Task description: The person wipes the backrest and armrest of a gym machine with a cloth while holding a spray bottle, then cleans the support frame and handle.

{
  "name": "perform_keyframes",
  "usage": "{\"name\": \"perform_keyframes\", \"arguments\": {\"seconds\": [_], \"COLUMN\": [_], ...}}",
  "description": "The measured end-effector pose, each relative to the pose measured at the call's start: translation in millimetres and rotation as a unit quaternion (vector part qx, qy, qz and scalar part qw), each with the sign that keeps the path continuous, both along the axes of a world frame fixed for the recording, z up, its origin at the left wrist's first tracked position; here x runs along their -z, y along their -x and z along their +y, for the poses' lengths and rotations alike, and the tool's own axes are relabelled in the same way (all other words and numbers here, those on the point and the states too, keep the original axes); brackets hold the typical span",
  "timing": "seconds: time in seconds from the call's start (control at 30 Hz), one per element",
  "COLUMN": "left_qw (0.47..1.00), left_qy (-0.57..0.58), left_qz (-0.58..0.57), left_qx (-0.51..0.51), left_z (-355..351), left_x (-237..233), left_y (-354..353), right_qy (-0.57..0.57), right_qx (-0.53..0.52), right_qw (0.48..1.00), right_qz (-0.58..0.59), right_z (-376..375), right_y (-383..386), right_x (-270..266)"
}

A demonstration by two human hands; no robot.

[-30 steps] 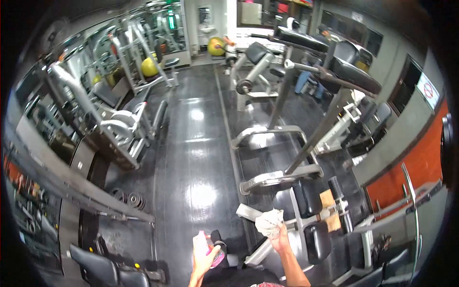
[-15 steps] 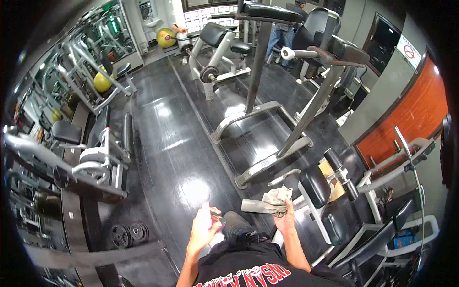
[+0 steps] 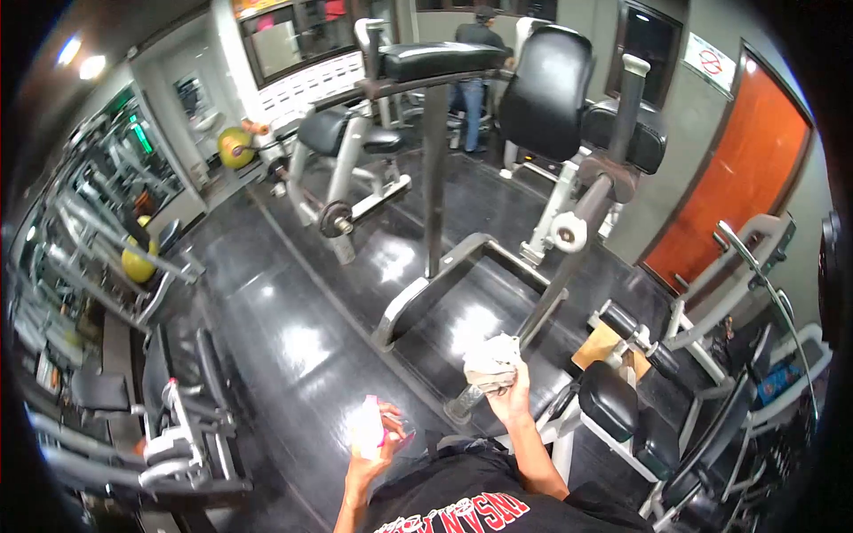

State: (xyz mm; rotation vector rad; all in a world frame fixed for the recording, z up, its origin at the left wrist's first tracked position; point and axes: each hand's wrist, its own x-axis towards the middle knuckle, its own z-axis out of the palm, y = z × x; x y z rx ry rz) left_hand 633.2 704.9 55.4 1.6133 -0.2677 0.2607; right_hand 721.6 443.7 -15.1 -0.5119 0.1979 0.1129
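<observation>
My left hand (image 3: pixel 375 460) is closed around a white bottle with a pink part (image 3: pixel 370 425), held low in front of my body above the floor. Glare washes out much of the bottle's shape. My right hand (image 3: pixel 512 400) grips a crumpled, light grey-beige cloth (image 3: pixel 491 366) and is raised a little higher, to the right. Behind the cloth stands the grey metal frame of a dip station (image 3: pixel 430 178), whose base lies just beyond it. The cloth does not clearly touch the frame.
A padded black bench (image 3: pixel 609 397) is close on my right. Ahead stand a black backrest (image 3: pixel 546 89) and a weight-loaded machine (image 3: pixel 336 219). Mirrors and machines line the left side. Another person (image 3: pixel 480 80) stands at the back near an orange door (image 3: pixel 733 186).
My view has tilted up and turned right. My right hand has lifted the cloth toward the dip station's frame, and the cloth is more bunched. The bottle remains in my left hand.
</observation>
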Motion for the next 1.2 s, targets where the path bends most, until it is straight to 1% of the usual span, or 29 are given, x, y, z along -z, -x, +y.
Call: {"name": "perform_keyframes", "arguments": {"seconds": [0.03,0.07,0.13,0.2,0.27,0.33,0.37,0.4,0.47,0.53,0.6,0.63,0.7,0.73,0.77,0.8,0.83,0.87,0.97,1.0,1.07,1.1,1.2], "left_qw": [1.0,0.999,0.999,0.998,0.995,0.994,0.993,0.992,0.987,0.982,0.977,0.973,0.963,0.959,0.957,0.955,0.954,0.95,0.949,0.946,0.934,0.931,0.93], "left_qy": [-0.005,-0.001,-0.002,0.024,0.072,0.079,0.063,0.046,0.039,0.09,0.065,0.073,0.102,0.1,0.082,0.064,0.036,0.035,0.031,0.033,0.108,0.099,0.146], "left_qz": [0.026,0.027,0.039,0.036,0.017,0.006,0.015,0.021,0.042,0.016,0.005,0.019,0.062,0.062,0.061,0.062,0.042,0.046,-0.054,-0.056,0.019,-0.017,-0.017], "left_qx": [0.009,0.028,0.006,0.046,0.062,0.072,0.095,0.118,0.149,0.165,0.205,0.218,0.24,0.258,0.271,0.283,0.294,0.307,0.308,0.317,0.34,0.351,0.336], "left_z": [4.1,6.9,10.5,12.3,12.7,12.6,14.4,16.4,24.2,27.0,37.6,40.7,44.5,45.4,44.9,43.2,39.2,33.3,10.0,0.5,-22.4,-33.7,-77.1], "left_x": [-4.5,-5.8,-3.1,6.0,7.4,14.1,22.6,22.7,19.5,14.8,11.4,7.7,-0.5,-4.6,-7.9,-10.4,-7.6,-8.7,-9.4,-16.4,-33.9,-34.5,-60.0], "left_y": [-19.0,-38.4,-73.8,-110.7,-147.3,-185.7,-203.9,-223.8,-258.3,-299.6,-341.5,-361.0,-399.8,-421.1,-442.2,-461.4,-481.6,-498.0,-548.3,-561.7,-587.2,-606.1,-647.1], "right_qy": [0.012,0.026,0.044,0.049,0.045,0.062,0.065,0.066,0.059,0.063,0.035,0.035,0.018,0.005,-0.004,-0.002,-0.003,-0.006,0.007,0.019,0.017,0.024,0.042], "right_qx": [0.005,0.01,0.036,0.052,0.074,0.109,0.158,0.169,0.216,0.233,0.259,0.248,0.284,0.302,0.303,0.319,0.34,0.359,0.392,0.398,0.409,0.41,0.419], "right_qw": [1.0,1.0,0.998,0.997,0.996,0.992,0.985,0.983,0.973,0.969,0.964,0.968,0.959,0.953,0.952,0.947,0.94,0.933,0.919,0.916,0.912,0.911,0.907], "right_qz": [0.006,0.01,0.009,0.023,0.006,0.008,0.021,0.02,0.064,0.048,0.043,0.026,0.016,0.004,-0.04,-0.039,-0.013,0.014,0.042,0.051,0.036,0.021,0.0], "right_z": [4.1,7.1,8.9,9.1,-0.4,-1.9,0.6,3.0,10.4,23.1,37.8,43.0,59.7,69.1,76.5,77.6,77.7,79.8,82.9,80.5,73.2,69.8,53.4], "right_y": [-10.3,-21.9,-35.3,-49.0,-62.5,-80.0,-89.4,-99.8,-119.5,-148.6,-175.0,-188.0,-214.6,-228.9,-239.8,-249.6,-257.8,-264.7,-283.5,-291.7,-307.6,-315.5,-340.8], "right_x": [-0.8,-2.9,-20.9,-27.2,-16.3,-17.1,-17.2,-17.3,-15.9,-20.6,-22.2,-20.7,-29.0,-37.7,-44.2,-43.3,-39.2,-37.8,-60.6,-67.1,-69.1,-73.1,-67.9]}}
